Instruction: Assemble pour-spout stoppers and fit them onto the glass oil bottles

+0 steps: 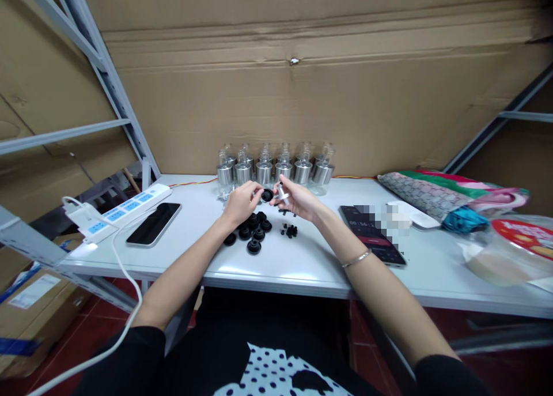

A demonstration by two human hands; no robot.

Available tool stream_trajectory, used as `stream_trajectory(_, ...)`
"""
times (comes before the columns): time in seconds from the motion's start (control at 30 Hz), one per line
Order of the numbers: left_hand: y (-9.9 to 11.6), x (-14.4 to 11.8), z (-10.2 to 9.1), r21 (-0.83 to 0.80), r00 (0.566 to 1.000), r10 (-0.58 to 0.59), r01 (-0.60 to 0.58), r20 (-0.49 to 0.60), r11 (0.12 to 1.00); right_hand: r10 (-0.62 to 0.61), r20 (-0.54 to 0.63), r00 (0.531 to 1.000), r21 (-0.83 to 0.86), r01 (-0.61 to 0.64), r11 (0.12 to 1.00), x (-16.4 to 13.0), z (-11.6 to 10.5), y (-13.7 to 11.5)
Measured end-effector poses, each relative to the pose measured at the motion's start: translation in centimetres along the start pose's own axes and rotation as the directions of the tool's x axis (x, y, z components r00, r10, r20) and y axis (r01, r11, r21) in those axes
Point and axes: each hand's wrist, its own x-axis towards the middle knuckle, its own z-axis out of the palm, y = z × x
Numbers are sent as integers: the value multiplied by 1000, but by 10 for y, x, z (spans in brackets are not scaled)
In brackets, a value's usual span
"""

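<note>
My right hand (pixel 301 200) holds a small silver metal fitting (pixel 283 197) with a dark tip between thumb and fingers. To its left, my left hand (pixel 242 203) has its fingertips pinched together; what they grip, if anything, is too small to make out. A round black cap (pixel 267 195) shows between the two hands, and I cannot tell whether fingers touch it. Several black caps (pixel 254 246) lie in a loose group below my left hand. Small black pieces (pixel 290 230) are scattered below my right hand. Behind, glass bottles with silver bands (pixel 283 168) stand in rows.
A power strip (pixel 129 211) with a plugged-in charger and a phone (pixel 154 224) lie at left. At right are another phone showing a timer (pixel 371 234), a white object (pixel 417 216), a colourful bag (pixel 432 194) and a red-lidded tub (pixel 514 249). Cardboard (pixel 276 96) walls the back.
</note>
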Motion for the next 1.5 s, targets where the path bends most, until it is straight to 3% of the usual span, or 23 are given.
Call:
stream_trajectory(0.1,0,0,1,-50,1000,-13,13,-1,999,-7,-52,999,24,8,1000,1,1,0)
stream_trajectory(0.37,3,0,-2,28,998,35,-36,45,999,-88,-220,971,3,91,996,7,-6,0)
stream_trajectory(0.63,5,1,-4,74,994,-10,2,106,997,-186,-124,975,-160,165,973,6,-3,6)
stream_trajectory(1.13,2,0,-3,116,987,-33,15,156,993,-188,-43,981,-268,170,948,8,-11,8)
stream_trajectory(1.5,4,0,-5,87,990,11,-24,143,996,-202,-42,978,-222,188,957,8,-12,6)
